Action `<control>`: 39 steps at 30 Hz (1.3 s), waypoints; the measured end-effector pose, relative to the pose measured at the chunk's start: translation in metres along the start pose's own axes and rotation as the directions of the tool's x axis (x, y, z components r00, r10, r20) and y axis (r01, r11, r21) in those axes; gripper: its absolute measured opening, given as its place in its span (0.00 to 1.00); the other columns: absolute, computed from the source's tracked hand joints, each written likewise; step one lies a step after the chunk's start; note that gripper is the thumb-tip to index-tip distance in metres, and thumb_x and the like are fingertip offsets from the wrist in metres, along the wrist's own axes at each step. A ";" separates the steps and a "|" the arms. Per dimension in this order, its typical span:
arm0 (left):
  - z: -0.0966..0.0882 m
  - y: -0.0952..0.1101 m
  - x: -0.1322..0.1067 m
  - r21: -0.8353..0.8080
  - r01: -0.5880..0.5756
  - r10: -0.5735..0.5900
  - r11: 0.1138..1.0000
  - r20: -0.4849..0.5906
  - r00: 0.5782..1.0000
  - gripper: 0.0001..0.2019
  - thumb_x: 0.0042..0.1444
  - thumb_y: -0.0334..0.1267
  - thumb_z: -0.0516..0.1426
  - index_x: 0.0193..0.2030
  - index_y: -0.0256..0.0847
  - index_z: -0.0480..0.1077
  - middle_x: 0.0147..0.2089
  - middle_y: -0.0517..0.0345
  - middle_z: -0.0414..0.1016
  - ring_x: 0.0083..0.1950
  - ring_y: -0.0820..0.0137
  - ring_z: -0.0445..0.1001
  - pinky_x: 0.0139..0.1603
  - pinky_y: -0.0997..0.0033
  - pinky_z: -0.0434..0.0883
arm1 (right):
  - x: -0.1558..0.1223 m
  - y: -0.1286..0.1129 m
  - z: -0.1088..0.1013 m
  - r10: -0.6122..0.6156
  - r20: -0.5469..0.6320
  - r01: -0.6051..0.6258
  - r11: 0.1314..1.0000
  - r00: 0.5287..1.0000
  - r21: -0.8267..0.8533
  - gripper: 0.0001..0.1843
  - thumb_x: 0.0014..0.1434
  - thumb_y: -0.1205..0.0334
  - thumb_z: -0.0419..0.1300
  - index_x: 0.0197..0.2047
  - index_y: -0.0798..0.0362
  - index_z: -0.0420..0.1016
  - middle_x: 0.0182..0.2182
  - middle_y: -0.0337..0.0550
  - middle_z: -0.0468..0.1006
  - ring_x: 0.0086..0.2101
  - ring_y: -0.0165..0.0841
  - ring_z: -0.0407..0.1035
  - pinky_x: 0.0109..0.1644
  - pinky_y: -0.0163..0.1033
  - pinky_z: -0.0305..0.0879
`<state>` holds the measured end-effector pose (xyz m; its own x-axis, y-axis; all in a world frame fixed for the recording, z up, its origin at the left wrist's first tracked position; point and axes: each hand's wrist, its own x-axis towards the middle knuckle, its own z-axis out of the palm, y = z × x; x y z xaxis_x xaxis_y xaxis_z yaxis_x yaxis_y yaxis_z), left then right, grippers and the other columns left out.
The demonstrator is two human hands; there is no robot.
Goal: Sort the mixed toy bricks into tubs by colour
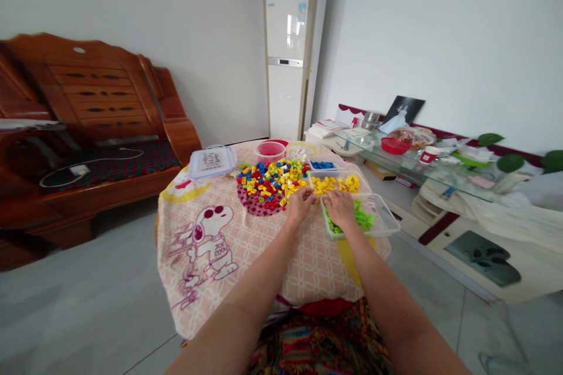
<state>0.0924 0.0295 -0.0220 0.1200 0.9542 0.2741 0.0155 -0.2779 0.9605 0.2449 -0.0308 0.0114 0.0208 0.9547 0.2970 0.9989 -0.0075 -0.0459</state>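
Note:
A mixed pile of toy building bricks (270,181) in red, blue, yellow, white and green lies on the cloth-covered table. At its right edge is my left hand (300,204), fingers bent together beside the yellow bricks; whatever they pinch is too small to make out. My right hand (340,207) reaches over the near clear box with green bricks (363,218), its fingers stretched toward the yellow bricks (334,184) in the box behind. Part of the green bricks is hidden under that hand. Blue bricks (322,165) sit in another clear box farther back.
A clear lid (212,162) lies at the table's back left, near a pink bowl (270,150). The patterned tablecloth (264,258) hangs over the edges. To the right stands a glass shelf (457,174) with a red bowl (394,145); a wooden bench (97,99) is at left.

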 end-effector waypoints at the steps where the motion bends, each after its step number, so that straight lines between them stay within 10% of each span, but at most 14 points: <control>1: 0.004 0.000 0.001 -0.035 -0.011 0.011 0.999 0.009 1.000 0.10 0.58 0.28 0.60 0.46 0.36 0.76 0.39 0.53 0.82 0.38 0.69 0.83 0.42 0.70 0.80 | 0.000 0.000 0.000 -0.001 -0.001 0.001 1.000 1.000 0.000 0.23 0.72 0.57 0.50 0.63 0.56 0.74 0.60 0.57 0.76 0.60 0.47 0.65 0.68 0.50 0.51; 11: -0.010 -0.005 -0.004 0.197 -0.114 0.125 0.974 -0.047 0.991 0.15 0.59 0.26 0.59 0.52 0.39 0.79 0.50 0.48 0.84 0.48 0.65 0.83 0.55 0.62 0.79 | 0.000 0.001 0.000 -0.001 -0.004 0.001 1.000 1.000 0.004 0.22 0.72 0.56 0.49 0.62 0.55 0.74 0.58 0.57 0.77 0.59 0.46 0.65 0.67 0.51 0.51; 25: -0.068 0.007 -0.002 0.798 0.177 -0.032 0.576 -0.195 0.980 0.07 0.56 0.34 0.62 0.40 0.45 0.82 0.42 0.48 0.84 0.48 0.57 0.80 0.47 0.65 0.72 | 0.001 0.001 0.002 0.002 -0.002 -0.002 1.000 1.000 -0.014 0.21 0.73 0.56 0.49 0.59 0.54 0.76 0.57 0.55 0.78 0.58 0.45 0.66 0.67 0.50 0.52; 39: -0.054 0.017 -0.009 0.657 0.135 0.043 0.741 -0.246 0.968 0.17 0.62 0.35 0.61 0.57 0.44 0.79 0.50 0.49 0.85 0.49 0.62 0.81 0.50 0.68 0.73 | 0.001 0.000 0.001 0.006 0.000 -0.006 1.000 1.000 0.000 0.22 0.72 0.57 0.49 0.61 0.54 0.75 0.59 0.56 0.77 0.60 0.46 0.66 0.68 0.50 0.51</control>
<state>0.0378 0.0227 -0.0056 -0.1277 0.9394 0.3182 0.6803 -0.1505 0.7173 0.2450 -0.0295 0.0106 0.0265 0.9547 0.2963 0.9988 -0.0129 -0.0476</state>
